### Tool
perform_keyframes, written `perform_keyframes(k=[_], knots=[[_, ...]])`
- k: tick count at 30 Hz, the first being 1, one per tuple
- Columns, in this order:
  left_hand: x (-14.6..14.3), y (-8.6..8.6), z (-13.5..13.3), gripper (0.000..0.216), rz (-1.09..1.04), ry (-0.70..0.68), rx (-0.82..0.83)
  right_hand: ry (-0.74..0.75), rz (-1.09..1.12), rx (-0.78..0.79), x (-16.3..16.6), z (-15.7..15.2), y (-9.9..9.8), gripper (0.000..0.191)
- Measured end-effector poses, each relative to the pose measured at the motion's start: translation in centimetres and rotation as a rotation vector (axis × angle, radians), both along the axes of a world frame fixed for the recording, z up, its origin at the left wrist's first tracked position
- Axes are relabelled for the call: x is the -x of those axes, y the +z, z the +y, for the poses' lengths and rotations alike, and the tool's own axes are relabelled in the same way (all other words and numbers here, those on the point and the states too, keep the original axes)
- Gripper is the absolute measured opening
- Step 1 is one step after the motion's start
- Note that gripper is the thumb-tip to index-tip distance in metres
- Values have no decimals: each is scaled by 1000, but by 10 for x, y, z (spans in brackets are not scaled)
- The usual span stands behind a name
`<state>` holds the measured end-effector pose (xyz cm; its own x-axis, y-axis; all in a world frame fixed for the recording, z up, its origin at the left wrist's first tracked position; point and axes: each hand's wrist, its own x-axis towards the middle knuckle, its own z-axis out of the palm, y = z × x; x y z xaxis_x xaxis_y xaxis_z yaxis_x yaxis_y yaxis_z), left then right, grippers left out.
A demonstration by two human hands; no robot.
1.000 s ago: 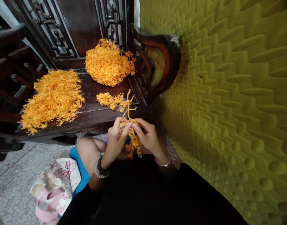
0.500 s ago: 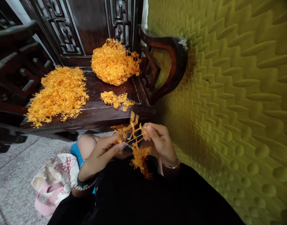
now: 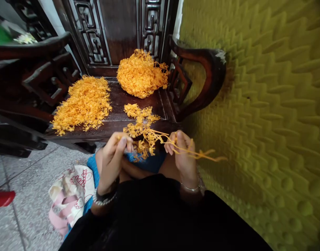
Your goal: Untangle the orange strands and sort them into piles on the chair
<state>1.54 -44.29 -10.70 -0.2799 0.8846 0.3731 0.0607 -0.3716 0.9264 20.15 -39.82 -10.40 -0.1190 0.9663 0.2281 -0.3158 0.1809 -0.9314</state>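
Observation:
Pinched between the thumb and fingers of my right hand (image 3: 184,151) are thin, branching orange strands (image 3: 208,153), which look like plastic stems. Their bare ends stick out to the right. A frilly orange cluster (image 3: 144,134) spreads left from that hand, in front of the dark wooden chair's seat edge. My left hand (image 3: 114,153) is closed in a pinch beside the cluster, with a small orange bit at its fingertips. Whether that bit joins the cluster cannot be made out.
On the chair seat (image 3: 118,116) lie a wide orange heap (image 3: 84,104), a rounder heap (image 3: 140,75) and a small loose clump (image 3: 132,109). A curved armrest (image 3: 212,76) meets the textured yellow-green wall (image 3: 267,104). A white-and-pink cloth bag (image 3: 76,184) lies at the left, and something red (image 3: 3,198) farther left.
My hands have moved apart. The strands between them have swung from upright to sideways, their bare ends now pointing right. The view has shifted left.

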Motion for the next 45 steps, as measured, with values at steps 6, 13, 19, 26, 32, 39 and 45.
perform_keyframes(k=[6, 13, 19, 26, 32, 39, 45], knots=[[-1, -18, 107, 27, 715, 291, 24, 8, -49, 45, 2, 6, -2, 37], [-12, -39, 151, 35, 1018, 261, 170, 150, 108, -7, -16, -3, 11, 40], [-12, -58, 162, 42, 1020, 295, 249, 57, 84, -184, -25, -9, 12, 40], [-16, -22, 113, 42, 547, 91, -152, -80, 98, -315, -29, -20, 27, 36], [-56, -6, 23, 55, 271, -480, -69, -122, -488, -300, -21, -6, 20, 32], [-82, -33, 2, 54, -715, -809, 401, 146, -27, 2, 4, 1, 0, 46], [-76, -26, 11, 49, -1145, -837, 469, -12, 217, 216, 40, -1, -2, 52]])
